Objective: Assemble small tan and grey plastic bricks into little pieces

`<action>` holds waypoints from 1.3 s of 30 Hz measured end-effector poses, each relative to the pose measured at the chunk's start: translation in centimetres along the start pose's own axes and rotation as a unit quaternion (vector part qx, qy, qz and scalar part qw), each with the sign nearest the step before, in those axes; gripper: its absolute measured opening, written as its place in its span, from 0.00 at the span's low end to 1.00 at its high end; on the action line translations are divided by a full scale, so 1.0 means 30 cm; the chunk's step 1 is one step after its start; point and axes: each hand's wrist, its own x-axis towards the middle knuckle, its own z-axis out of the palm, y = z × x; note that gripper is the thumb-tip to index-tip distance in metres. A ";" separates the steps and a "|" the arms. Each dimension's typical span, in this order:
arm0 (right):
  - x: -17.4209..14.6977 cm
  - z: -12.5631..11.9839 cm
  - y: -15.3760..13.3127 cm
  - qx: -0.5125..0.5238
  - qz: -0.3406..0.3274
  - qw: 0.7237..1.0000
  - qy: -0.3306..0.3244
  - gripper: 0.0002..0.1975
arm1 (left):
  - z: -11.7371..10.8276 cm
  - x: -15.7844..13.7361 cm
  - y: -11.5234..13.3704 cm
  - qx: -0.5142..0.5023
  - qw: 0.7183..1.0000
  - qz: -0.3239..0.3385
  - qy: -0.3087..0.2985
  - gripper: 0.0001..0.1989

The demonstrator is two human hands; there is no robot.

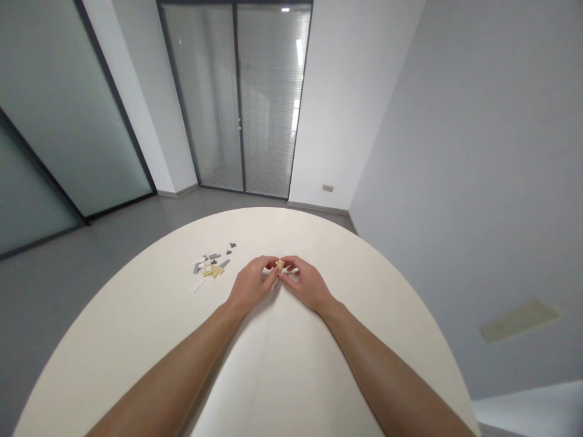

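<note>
Both of my hands meet over the middle of the white table [282, 364]. Between their fingertips is a small tan building-brick piece [280, 265], partly covered by the fingers. My left hand [252, 282] pinches it from the left, thumb towards me. From the other side my right hand [308, 284] grips it with thumb and fingers closed. How many parts make up the held piece I cannot tell. To the left of my left hand lies a loose pile of small building-brick pieces [213, 271] in tan, white, grey and dark grey.
Two dark pieces [232, 245] lie just beyond the pile, and a flat white piece [197, 285] sits at its near side. The table's rounded far edge [264, 208] faces a glass door [239, 103]. A plain wall [478, 170] rises on the right.
</note>
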 end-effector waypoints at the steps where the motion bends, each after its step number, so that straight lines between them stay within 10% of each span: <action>1: 0.000 0.000 0.001 0.000 0.001 1.000 0.000 0.14 | 0.000 0.000 0.000 0.003 1.000 0.004 0.002 0.12; 39: 0.001 -0.001 0.011 -0.034 -0.020 0.998 -0.040 0.19 | 0.002 0.001 -0.024 0.009 1.000 -0.014 -0.015 0.15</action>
